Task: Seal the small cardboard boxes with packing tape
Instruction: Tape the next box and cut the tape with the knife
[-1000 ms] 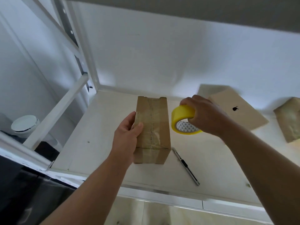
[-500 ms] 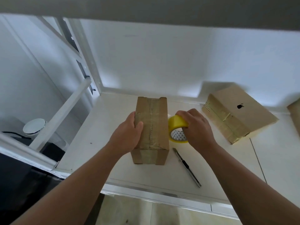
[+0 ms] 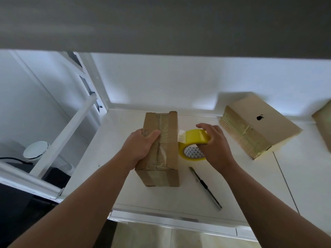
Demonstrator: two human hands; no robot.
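A small cardboard box [image 3: 166, 133] stands on the white shelf [image 3: 161, 199], with tape strips running along its top and down its near end. My left hand [image 3: 141, 145] grips its left top edge, thumb lying across the top. Right beside the box, my right hand [image 3: 213, 145] holds a yellow roll of packing tape [image 3: 193, 140], fingers curled over its rim. The roll's loose end [image 3: 181, 136] points at the box's right side.
A utility knife [image 3: 206, 187] lies on the shelf in front of the roll. A taped cardboard box with a black logo [image 3: 258, 124] sits at the back right, another box [image 3: 324, 126] at the far right edge. An upper shelf overhangs; a white frame stands left.
My right hand has brought the tape roll down against the box's right side, then turned it so the loose end faces the box. My left hand kept its grip on the box.
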